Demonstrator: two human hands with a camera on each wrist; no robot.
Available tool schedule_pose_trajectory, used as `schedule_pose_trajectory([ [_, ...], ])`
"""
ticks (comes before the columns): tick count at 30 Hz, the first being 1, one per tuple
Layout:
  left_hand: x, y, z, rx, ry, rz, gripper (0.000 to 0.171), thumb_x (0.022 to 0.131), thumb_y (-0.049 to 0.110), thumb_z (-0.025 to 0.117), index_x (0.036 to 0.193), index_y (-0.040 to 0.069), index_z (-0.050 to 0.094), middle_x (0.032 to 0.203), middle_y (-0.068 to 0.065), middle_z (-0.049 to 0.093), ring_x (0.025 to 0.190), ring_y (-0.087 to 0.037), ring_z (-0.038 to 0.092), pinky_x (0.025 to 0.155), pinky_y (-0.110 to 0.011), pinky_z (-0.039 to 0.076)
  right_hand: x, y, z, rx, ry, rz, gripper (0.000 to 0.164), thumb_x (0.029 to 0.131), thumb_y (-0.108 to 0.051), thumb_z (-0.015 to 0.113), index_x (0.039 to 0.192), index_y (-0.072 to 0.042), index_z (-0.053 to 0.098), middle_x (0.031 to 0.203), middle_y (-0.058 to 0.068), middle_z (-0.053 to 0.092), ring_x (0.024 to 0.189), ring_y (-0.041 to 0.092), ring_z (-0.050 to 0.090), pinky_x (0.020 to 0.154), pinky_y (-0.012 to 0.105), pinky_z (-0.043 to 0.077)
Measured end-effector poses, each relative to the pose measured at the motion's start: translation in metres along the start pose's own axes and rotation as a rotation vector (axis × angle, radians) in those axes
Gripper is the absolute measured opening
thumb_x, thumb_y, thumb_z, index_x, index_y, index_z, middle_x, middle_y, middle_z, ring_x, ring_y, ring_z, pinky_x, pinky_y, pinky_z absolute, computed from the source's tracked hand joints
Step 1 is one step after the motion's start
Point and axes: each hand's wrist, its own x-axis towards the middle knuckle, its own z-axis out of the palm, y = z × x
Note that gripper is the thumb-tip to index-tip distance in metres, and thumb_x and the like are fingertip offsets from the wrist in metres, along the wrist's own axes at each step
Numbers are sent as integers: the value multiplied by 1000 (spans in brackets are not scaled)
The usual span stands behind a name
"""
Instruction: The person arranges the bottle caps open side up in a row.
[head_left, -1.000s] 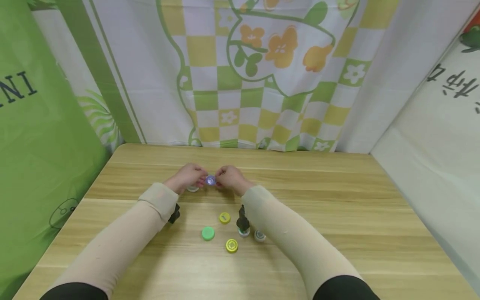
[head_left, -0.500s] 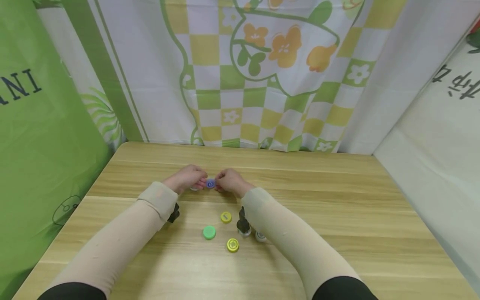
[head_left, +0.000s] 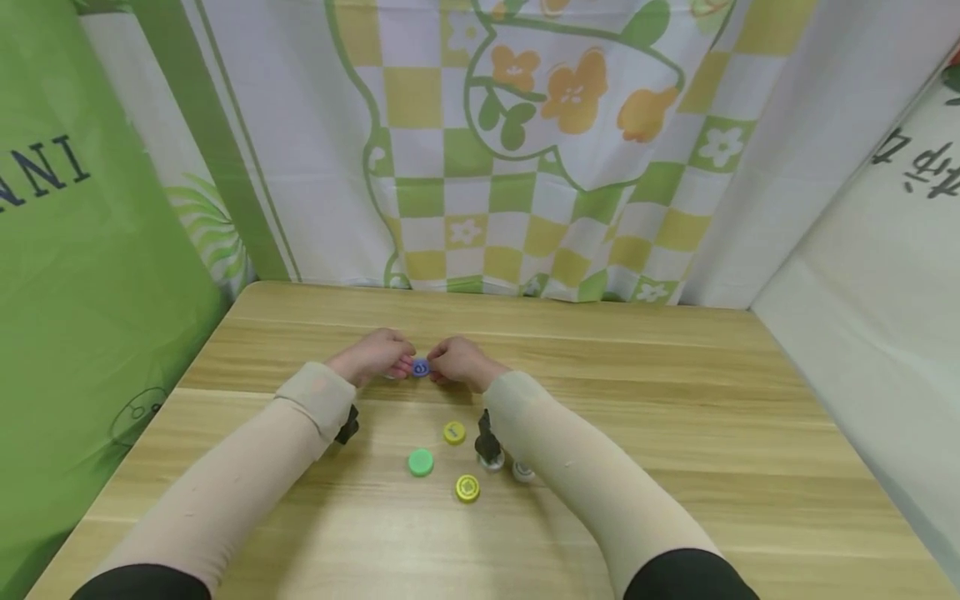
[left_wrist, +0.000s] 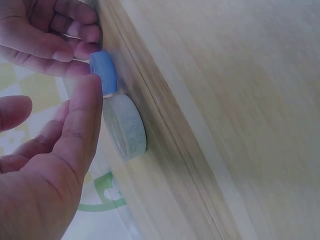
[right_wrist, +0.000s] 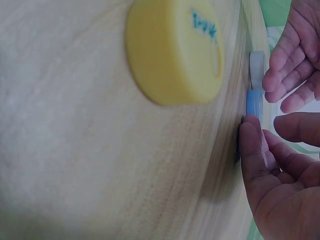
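A blue round cap (head_left: pixel 420 367) lies near the back of the table between my two hands. Beside it, a whitish translucent cap (left_wrist: pixel 126 127) shows plainly in the left wrist view; my left hand mostly covers it in the head view. My left hand (head_left: pixel 372 354) hovers over these caps, its relaxed index finger reaching the blue cap's edge. From the other side, my right hand (head_left: pixel 463 364) touches the blue cap with a fingertip. In the left wrist view its thumb stands apart from the cap.
Nearer on the table (head_left: pixel 712 433) lie two yellow caps, one plain-topped (head_left: pixel 453 432) and one patterned (head_left: pixel 467 488), and a green cap (head_left: pixel 421 462). Two whitish caps, one (head_left: pixel 492 464) under the wrist camera and another (head_left: pixel 522 473), lie by the right forearm. Curtains (head_left: pixel 555 225) stand behind.
The blue cap, tilted between the fingers a second ago, has come down flat on the table. My right hand has lowered slightly with it; my left hand has barely moved.
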Motion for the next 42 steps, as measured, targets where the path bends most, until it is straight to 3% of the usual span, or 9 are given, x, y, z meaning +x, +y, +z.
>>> schedule_pose_trajectory([
  [8,-5,-3,-4,19,9,13,37,107,6,44,133,-21,48,113,-22,61,97,-24,64,95,-38,57,-1,-2,1,23,-25,9,22,103,-3,59,121,8,65,95,11,68,81,17,65,77,25,60],
  [20,-9,-11,-3,1,14,37,38,108,6,43,134,-21,47,120,-28,60,106,-31,64,96,-37,57,-10,-2,-5,53,-42,18,21,103,0,55,121,8,64,102,15,68,86,20,66,79,28,60],
  [26,-29,-20,-10,20,-22,74,36,108,4,42,133,-22,47,121,-31,59,107,-35,64,95,-39,58,-24,-4,-9,3,-102,-54,22,99,3,57,118,10,65,97,17,71,84,23,69,81,31,61],
  [30,-47,-26,-11,4,-37,83,35,106,2,44,131,-23,47,117,-30,61,99,-28,66,90,-36,60,-35,-3,-9,-47,-172,-95,25,95,4,61,119,10,66,93,14,71,84,22,69,80,30,61],
  [36,-65,-27,-4,-71,-95,104,35,104,2,47,128,-23,47,109,-26,63,89,-20,66,86,-35,61,-54,-1,-8,-105,-253,-106,23,96,-2,65,118,6,68,94,9,71,85,18,67,79,29,60],
  [42,-78,-33,11,-101,-146,81,35,103,3,50,129,-21,48,107,-22,64,90,-20,67,83,-34,61,-72,-1,-1,-220,-352,-128,22,96,-5,68,117,2,69,90,9,72,79,19,67,72,29,58],
])
